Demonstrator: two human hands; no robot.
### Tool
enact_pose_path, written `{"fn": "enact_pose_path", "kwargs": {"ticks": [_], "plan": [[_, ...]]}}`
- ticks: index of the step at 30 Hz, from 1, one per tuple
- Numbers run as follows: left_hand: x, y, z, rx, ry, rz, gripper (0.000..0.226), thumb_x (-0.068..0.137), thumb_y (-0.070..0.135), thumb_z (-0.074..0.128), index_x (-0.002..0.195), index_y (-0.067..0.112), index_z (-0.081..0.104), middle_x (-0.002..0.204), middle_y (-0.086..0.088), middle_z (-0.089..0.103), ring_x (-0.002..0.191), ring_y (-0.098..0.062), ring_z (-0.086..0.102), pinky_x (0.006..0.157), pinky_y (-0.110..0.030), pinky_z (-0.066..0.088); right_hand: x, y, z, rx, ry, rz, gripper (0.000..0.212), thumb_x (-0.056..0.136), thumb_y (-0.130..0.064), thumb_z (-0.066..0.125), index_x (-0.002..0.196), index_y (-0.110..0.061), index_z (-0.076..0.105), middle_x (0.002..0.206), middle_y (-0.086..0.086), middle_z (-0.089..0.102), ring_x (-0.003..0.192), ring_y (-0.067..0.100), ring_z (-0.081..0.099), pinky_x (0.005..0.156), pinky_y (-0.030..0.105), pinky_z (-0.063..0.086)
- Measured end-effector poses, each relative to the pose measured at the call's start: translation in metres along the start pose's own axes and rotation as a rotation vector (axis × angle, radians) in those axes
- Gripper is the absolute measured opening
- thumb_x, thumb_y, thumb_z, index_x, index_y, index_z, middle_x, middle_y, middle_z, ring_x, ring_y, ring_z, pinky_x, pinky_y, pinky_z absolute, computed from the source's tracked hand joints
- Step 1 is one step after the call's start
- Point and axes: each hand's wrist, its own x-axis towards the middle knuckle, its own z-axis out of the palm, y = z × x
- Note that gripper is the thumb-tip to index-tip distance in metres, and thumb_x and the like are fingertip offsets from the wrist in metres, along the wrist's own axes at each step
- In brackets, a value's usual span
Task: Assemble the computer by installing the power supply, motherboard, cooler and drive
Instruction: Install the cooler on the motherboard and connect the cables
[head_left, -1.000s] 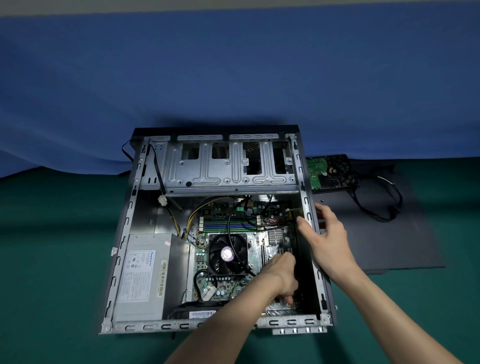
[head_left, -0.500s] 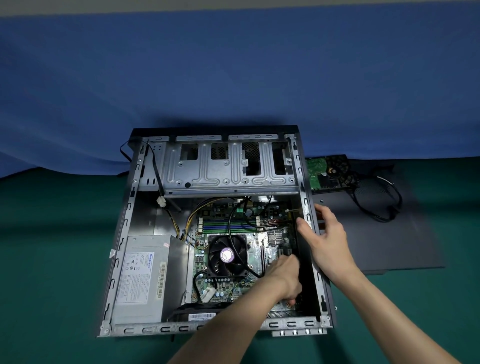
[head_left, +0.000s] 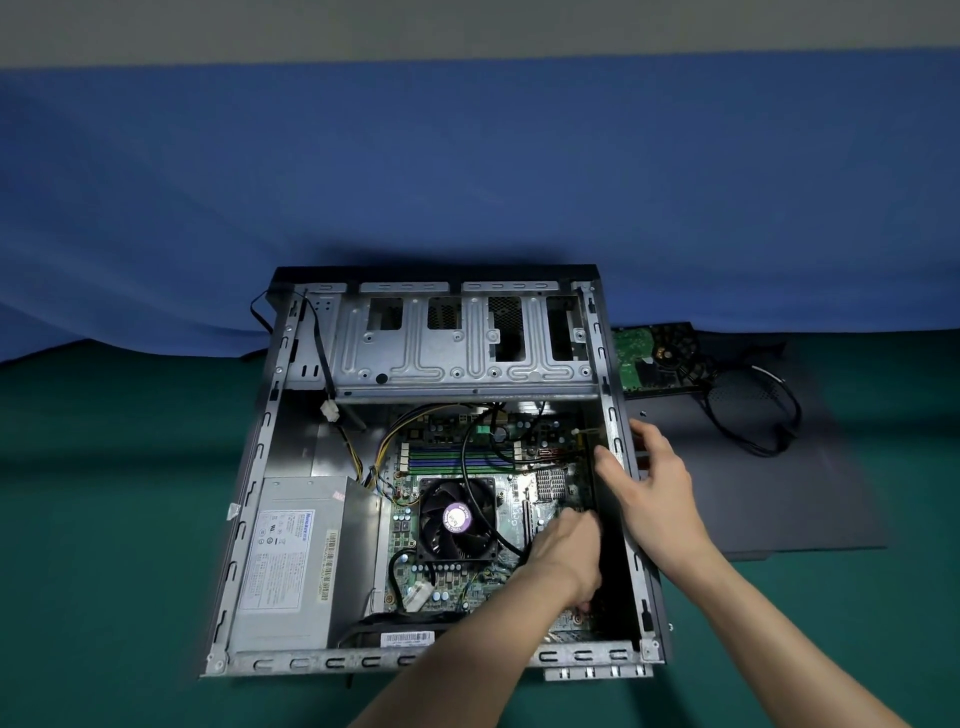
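Backdrop: green cloth (head_left: 104, 519) covers the table, with a blue backdrop (head_left: 467, 182) hung behind it.
Computer case (head_left: 291, 663): one, lying open side up, with both hands at its right end.
Left hand (head_left: 569, 551): reaches down into the case. Its fingers (head_left: 584, 605) are curled under at the near right corner of the board. What they hold, if anything, is hidden by the hand.
Right hand (head_left: 657, 493): straddles the right wall of the case. The thumb (head_left: 605, 460) is inside and the other fingers are outside over the rim, so the wall is held between them.
Motherboard (head_left: 441, 577): one, flat in the case, directly under the left fingers and just left of the right thumb.
Cooler (head_left: 457, 519): one black fan with a purple hub, seated on the board just left of the left hand's knuckles and not touched by it.
Power supply (head_left: 291, 561): one grey box in the near left corner of the case, well apart from both hands.
Drive (head_left: 631, 358): one, circuit side up, outside the case beyond the right hand's fingertips and untouched.
Side panel (head_left: 779, 493): one dark sheet on the cloth, to the right of the right hand. The drive lies at its far edge.
Black cable (head_left: 784, 432): one loose loop on the panel, right of the drive.
Drive cage (head_left: 467, 353): one metal bracket across the far end of the case, beyond both hands.
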Motion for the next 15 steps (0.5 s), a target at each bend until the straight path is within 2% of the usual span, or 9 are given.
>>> {"fn": "enact_pose_path", "kwargs": {"ticks": [5, 10, 15], "plan": [[0.0018, 0.0004, -0.0026, 0.061, -0.057, 0.005, 0.039, 0.078, -0.011, 0.067, 0.112, 0.002, 0.054, 0.105, -0.015, 0.056, 0.087, -0.029, 0.066, 0.079, -0.038, 0.057, 0.0005, -0.0008, 0.0003, -0.012, 0.004, -0.010, 0.048, 0.089, -0.029, 0.065, 0.133, -0.018, 0.048, 0.111, 0.011, 0.061, 0.083, 0.018, 0.046, 0.082, 0.030, 0.040], [0.0037, 0.0016, -0.0026, 0.113, -0.056, 0.027, 0.045, 0.075, -0.012, 0.069, 0.116, 0.001, 0.054, 0.112, -0.015, 0.051, 0.097, -0.031, 0.061, 0.086, -0.039, 0.054, 0.0018, 0.0011, 0.0002, 0.002, -0.010, 0.003, 0.050, 0.089, -0.030, 0.064, 0.134, -0.020, 0.047, 0.113, 0.011, 0.061, 0.084, 0.018, 0.045, 0.088, 0.037, 0.044], [-0.0035, 0.0050, -0.0033, 0.193, 0.007, 0.084, 0.039, 0.078, -0.017, 0.057, 0.113, 0.001, 0.053, 0.112, -0.017, 0.049, 0.104, -0.034, 0.051, 0.093, -0.041, 0.045, 0.0016, 0.0023, -0.0007, 0.016, 0.006, -0.003, 0.048, 0.088, -0.029, 0.065, 0.132, -0.019, 0.049, 0.088, 0.004, 0.051, 0.074, 0.016, 0.042, 0.074, 0.028, 0.035]]}}
